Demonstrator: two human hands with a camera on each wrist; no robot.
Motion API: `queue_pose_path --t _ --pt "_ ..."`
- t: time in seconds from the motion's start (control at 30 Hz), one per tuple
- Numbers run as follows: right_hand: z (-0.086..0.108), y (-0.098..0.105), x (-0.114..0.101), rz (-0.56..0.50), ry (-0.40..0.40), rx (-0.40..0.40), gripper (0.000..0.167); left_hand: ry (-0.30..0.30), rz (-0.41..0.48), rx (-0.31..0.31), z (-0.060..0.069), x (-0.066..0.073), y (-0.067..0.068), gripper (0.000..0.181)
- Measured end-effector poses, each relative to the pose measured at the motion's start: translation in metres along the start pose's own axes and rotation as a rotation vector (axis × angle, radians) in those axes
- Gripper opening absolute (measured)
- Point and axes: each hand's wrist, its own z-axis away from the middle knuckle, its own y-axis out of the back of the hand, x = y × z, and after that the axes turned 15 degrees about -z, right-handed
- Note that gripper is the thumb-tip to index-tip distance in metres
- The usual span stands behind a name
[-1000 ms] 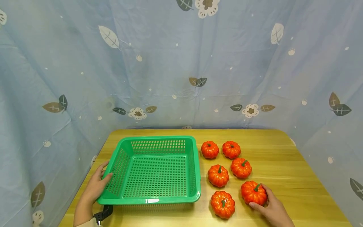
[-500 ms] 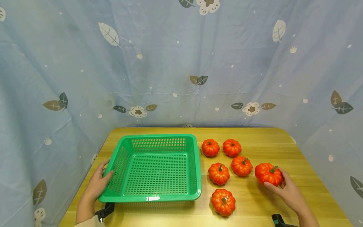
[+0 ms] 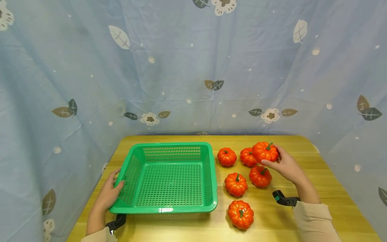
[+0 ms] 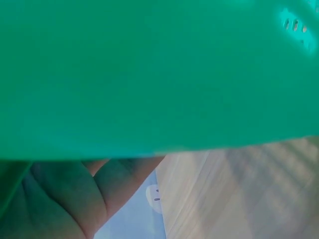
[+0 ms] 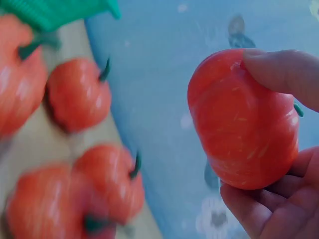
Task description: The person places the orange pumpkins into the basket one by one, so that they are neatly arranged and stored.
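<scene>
Currently, right hand [image 3: 287, 164] holds one orange-red pumpkin [image 3: 264, 152], thumb on one side and fingers on the opposite side; green stem uppermost in the head view. Pumpkin is up off the wooden table [image 3: 329, 191], hiding part of the back right pumpkin [image 3: 247, 157] from the head camera (right wrist view shows the two apart). Left hand [image 3: 107, 192] grips the left side of the green basket [image 3: 193, 209] — thumb over the rim, other fingers outside it; fingertips hidden in the left wrist view. Basket stands at the table's left, slotted walls and floor visible.

Remaining pumpkins, all between basket and right arm: back left pumpkin [image 3: 226, 157], just beside the basket's right rim; middle right pumpkin [image 3: 260, 176], near the held one; middle left pumpkin [image 3: 235, 185]; front pumpkin [image 3: 241, 215], nearest the person. Backdrop — blue curtain [image 3: 169, 67], leaf and flower print
</scene>
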Motion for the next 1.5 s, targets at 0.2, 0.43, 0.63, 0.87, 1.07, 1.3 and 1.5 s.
queue_pose_path --t 0.2,0.43,0.63,0.87,1.07,1.3,1.5 --pt "-0.038 -0.028 -0.029 0.012 0.059 -0.053 0.090 -0.001 -0.004 0.011 0.001 0.001 0.000 0.063" --pt "-0.079 -0.072 -0.065 -0.030 0.096 -0.135 0.090 0.008 -0.005 0.013 0.002 0.000 0.000 0.063" --pt "-0.106 -0.116 -0.097 -0.063 0.160 -0.207 0.086 0.000 -0.005 0.019 0.001 0.000 0.000 0.062" --pt "-0.130 -0.168 -0.120 -0.108 0.185 -0.292 0.081 0.012 -0.001 0.017 0.002 0.001 0.000 0.062" --pt "-0.146 -0.212 -0.129 -0.086 0.219 -0.338 0.082 0.007 -0.008 0.022 -0.002 0.001 0.001 0.062" --pt "-0.154 -0.262 -0.130 -0.059 0.210 -0.386 0.083 -0.014 -0.012 0.036 -0.006 0.003 0.001 0.061" --pt "-0.153 -0.301 -0.121 -0.024 0.233 -0.423 0.084 -0.002 -0.020 0.056 0.000 -0.002 -0.002 0.059"
